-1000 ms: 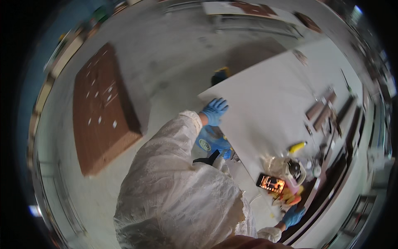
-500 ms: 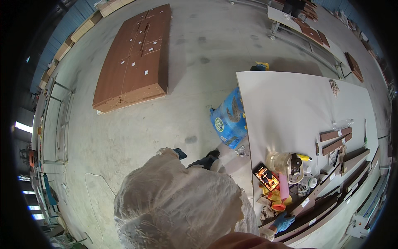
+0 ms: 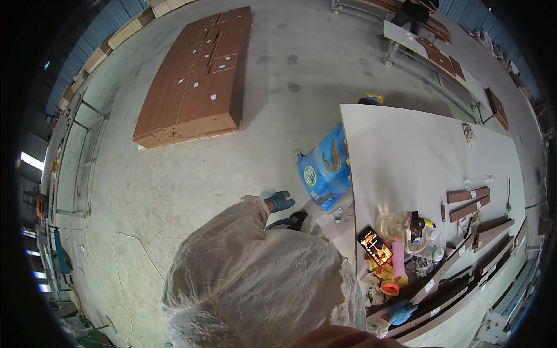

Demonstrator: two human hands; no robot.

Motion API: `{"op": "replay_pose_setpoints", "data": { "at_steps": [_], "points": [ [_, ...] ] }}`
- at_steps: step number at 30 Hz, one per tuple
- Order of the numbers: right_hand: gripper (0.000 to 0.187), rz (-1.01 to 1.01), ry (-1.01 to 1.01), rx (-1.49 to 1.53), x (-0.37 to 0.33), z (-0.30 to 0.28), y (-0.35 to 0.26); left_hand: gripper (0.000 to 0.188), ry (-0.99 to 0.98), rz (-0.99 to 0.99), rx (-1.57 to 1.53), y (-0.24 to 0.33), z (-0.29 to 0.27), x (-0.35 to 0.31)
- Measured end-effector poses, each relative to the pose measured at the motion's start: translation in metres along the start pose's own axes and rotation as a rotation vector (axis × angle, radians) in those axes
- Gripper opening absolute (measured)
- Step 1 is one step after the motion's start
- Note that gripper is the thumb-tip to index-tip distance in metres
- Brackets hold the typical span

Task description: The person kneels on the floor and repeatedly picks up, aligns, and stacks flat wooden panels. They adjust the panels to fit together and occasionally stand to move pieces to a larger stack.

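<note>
My left hand [image 3: 280, 201], in a blue glove, hangs over the floor in front of my body. Its fingers are stretched out and hold nothing. At the lower right, my right hand [image 3: 400, 312], also gloved in blue, lies over long brown strips [image 3: 430, 286] at the table's near edge. Its fingers appear extended across the strips, without a visible grip. Just beyond it sit an orange ring-shaped thing [image 3: 390, 289], a pink cylinder [image 3: 398, 260] and a phone with a lit screen [image 3: 374, 246]. A clear plastic jug [image 3: 394, 225] with a black part stands behind them.
The white table [image 3: 400, 156] fills the right side, with short brown strips [image 3: 467, 195] and a clear bottle [image 3: 479, 182] on it. A blue sack [image 3: 325, 168] leans by its left edge. A large brown panel stack [image 3: 194, 81] lies on the floor. Someone in dark clothes [image 3: 413, 14] is at a far table.
My left hand has come forward and right from beside my body, showing more of the glove. The right hand stays on the strips. The whole view has shifted slightly.
</note>
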State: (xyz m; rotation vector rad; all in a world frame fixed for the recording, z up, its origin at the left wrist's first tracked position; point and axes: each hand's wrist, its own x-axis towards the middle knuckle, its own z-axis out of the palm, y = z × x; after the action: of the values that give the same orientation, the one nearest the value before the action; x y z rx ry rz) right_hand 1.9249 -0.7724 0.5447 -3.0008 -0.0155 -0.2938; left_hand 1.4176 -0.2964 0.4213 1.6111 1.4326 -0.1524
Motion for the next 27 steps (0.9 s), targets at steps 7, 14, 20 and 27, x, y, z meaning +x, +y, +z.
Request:
{"op": "replay_pose_setpoints", "data": {
  "at_steps": [7, 14, 20, 27],
  "points": [
    [0.053, 0.168, 0.121, -0.004, 0.004, 0.003, 0.000, 0.082, -0.014, -0.092, 0.295, -0.051, 0.004, -0.003],
    [0.055, 0.334, -0.092, -0.100, 0.019, 0.008, -0.013, 0.076, -0.056, -0.117, 0.300, -0.052, 0.002, 0.008],
    [0.046, 0.238, -0.056, -0.211, 0.015, 0.015, -0.007, 0.072, -0.039, 0.067, 0.218, -0.029, 0.021, 0.020],
    [0.046, -0.116, 0.043, -0.370, 0.004, 0.015, -0.009, 0.064, -0.044, 0.044, 0.205, -0.017, 0.021, 0.024]
  ]
}}
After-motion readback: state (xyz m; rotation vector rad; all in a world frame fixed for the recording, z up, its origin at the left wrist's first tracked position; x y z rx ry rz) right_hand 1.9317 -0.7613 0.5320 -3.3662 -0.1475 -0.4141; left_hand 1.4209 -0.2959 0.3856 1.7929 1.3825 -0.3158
